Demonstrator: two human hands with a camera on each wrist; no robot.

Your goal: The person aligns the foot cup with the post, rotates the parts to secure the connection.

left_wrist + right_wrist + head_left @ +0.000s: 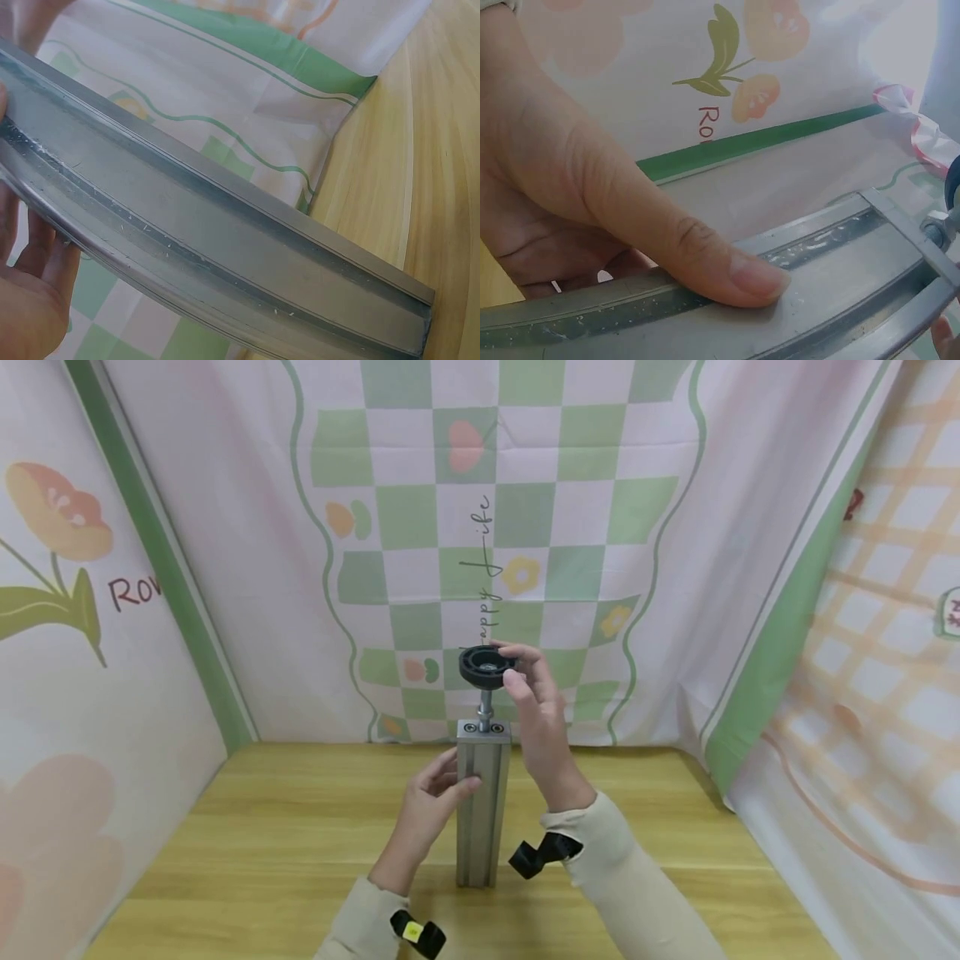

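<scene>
An aluminium profile (481,814) stands upright on the wooden table. From its upper end rises a threaded stem (485,703) with a hex nut (937,225), topped by a round black levelling foot (480,677) that faces upward. My left hand (427,814) grips the profile from the left at mid-height, the thumb on its front face, as the right wrist view shows up close. My right hand (542,727) holds the right side of the foot's rim between thumb and fingers. Part of the far fingers is hidden by the foot.
The wooden table (315,843) extends around the profile. Behind it hangs a green checked curtain (405,518), with printed cloths on the left (52,693) and right (885,693). Black straps circle both wrists.
</scene>
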